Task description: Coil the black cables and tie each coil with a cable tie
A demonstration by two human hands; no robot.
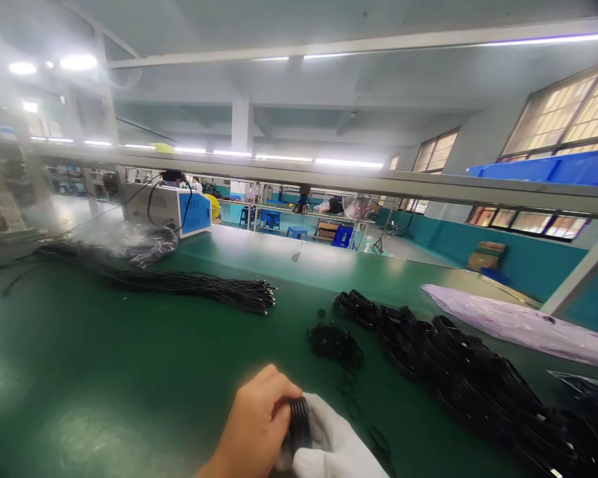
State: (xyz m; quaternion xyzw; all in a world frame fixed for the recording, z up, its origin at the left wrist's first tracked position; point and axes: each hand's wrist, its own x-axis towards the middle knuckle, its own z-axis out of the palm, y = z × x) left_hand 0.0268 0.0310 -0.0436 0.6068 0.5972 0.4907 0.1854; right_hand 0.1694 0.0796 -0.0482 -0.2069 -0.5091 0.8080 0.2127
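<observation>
At the bottom centre my bare left hand has its fingers curled round a coil of black cable. My right hand, in a white glove, presses against the same coil from the right. Both hands rest low over the green table. A small heap of black ties lies just beyond them. To the right runs a long row of coiled black cables.
A bundle of straight black cables lies at the left middle, with a plastic bag of cables behind it. A white and blue machine stands at the back left. A clear plastic sheet lies right. A blue bin sits on the overhead shelf.
</observation>
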